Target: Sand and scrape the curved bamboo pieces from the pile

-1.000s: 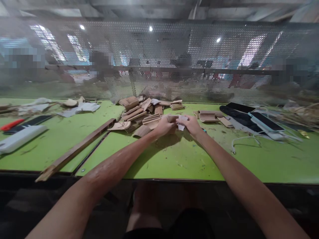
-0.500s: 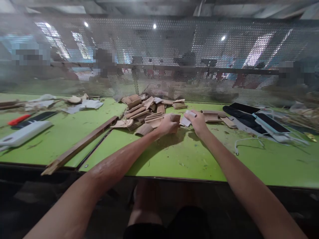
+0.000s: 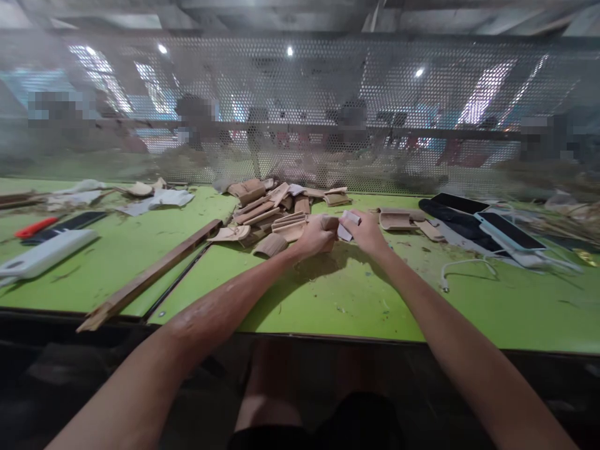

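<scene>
My left hand (image 3: pixel 315 237) is closed around a brown curved wooden piece (image 3: pixel 330 232) above the green table (image 3: pixel 356 306). Just to its right, my right hand (image 3: pixel 368 232) pinches a small whitish sheet, perhaps paper or sandpaper (image 3: pixel 345 226), close against that piece. A pile of curved wooden pieces (image 3: pixel 262 209) lies behind and to the left of my left hand. Beyond my right hand rests another trough-shaped piece (image 3: pixel 397 220), with a flatter one (image 3: pixel 430 230) beside it.
A long wooden strip (image 3: pixel 154 272) lies at the left, near a white-handled tool (image 3: pixel 49 253) and a red-handled one (image 3: pixel 37 227). Phones (image 3: pixel 510 231), a black cloth (image 3: pixel 457 222) and a white cable (image 3: pixel 469 262) lie right. A perforated screen (image 3: pixel 300 81) stands behind.
My right hand has moved left with the whitish sheet, up to the piece in my left hand. My left hand has barely shifted.
</scene>
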Available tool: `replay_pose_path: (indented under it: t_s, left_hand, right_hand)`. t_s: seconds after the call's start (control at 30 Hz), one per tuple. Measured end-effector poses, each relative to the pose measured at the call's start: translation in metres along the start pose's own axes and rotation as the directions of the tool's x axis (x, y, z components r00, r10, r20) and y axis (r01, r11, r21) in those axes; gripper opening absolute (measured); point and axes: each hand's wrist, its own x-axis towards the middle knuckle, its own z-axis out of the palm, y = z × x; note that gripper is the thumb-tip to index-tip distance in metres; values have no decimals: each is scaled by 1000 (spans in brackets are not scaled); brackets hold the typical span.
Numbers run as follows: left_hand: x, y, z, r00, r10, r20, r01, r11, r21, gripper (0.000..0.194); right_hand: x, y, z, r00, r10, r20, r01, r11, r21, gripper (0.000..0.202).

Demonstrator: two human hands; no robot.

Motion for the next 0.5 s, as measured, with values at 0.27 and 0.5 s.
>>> replay_pose_path:
  t_s: [0.27,0.5]
  left_hand:
    - [-1,9,1,999,-13,30,17,986,-163,17]
    - [2,0,-3,998,40,51,-36,997,-62,21]
  right_hand:
    - [-1,-2,-1,999,-32,23,31,998,45,25]
    - [-4,-1,6,986,44,160,-57,995,77,20]
